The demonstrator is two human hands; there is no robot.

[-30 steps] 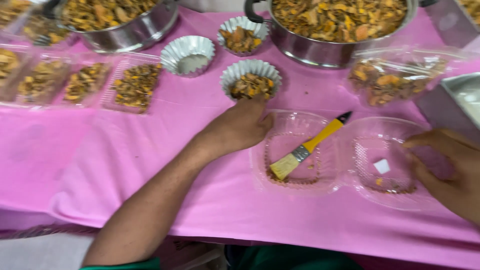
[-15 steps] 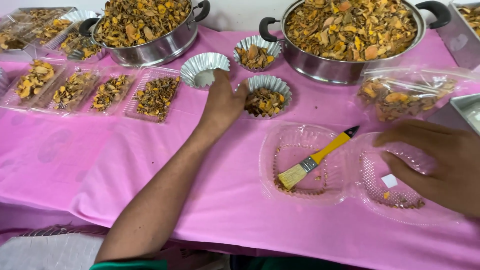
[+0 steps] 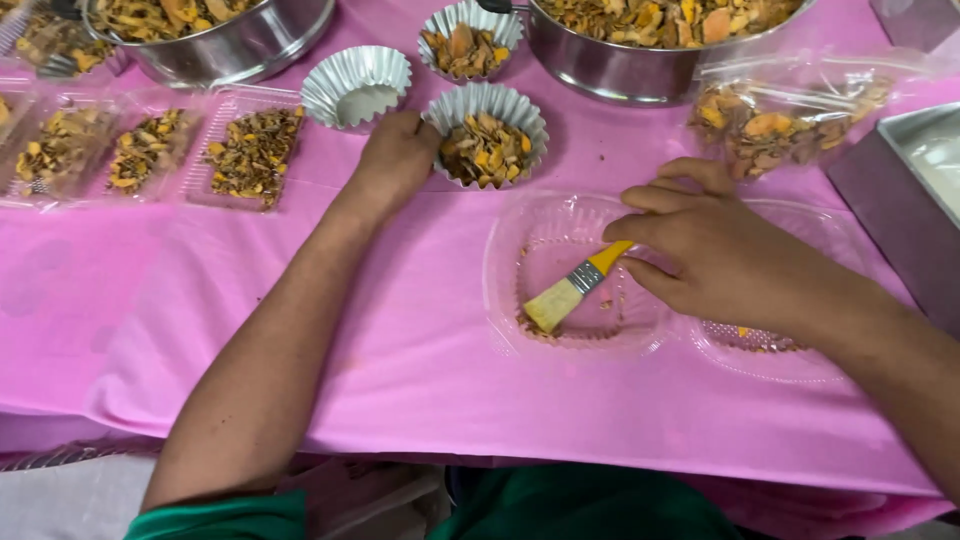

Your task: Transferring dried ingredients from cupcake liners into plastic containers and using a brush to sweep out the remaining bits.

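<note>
My left hand (image 3: 395, 160) rests on the pink tablecloth (image 3: 300, 330), its fingers at the rim of a fluted foil cup (image 3: 486, 145) filled with dried yellow-brown pieces. My right hand (image 3: 715, 255) grips the yellow handle of a small flat brush (image 3: 570, 290). The bristles touch the floor of the left half of an open clear plastic clamshell box (image 3: 530, 270). The box's right half lies under my right wrist.
An empty fluted foil cup (image 3: 357, 88) and another filled cup (image 3: 468, 40) stand behind. Two large steel pots (image 3: 235, 45) (image 3: 620, 65) hold dried pieces. Filled clear trays (image 3: 255, 150) line the left. A filled clear bag (image 3: 790, 115) and a steel tray (image 3: 925, 160) sit at the right.
My right hand moved left from the box's right half and took hold of the brush handle. My left hand stayed at the filled foil cup. The view shifted closer.
</note>
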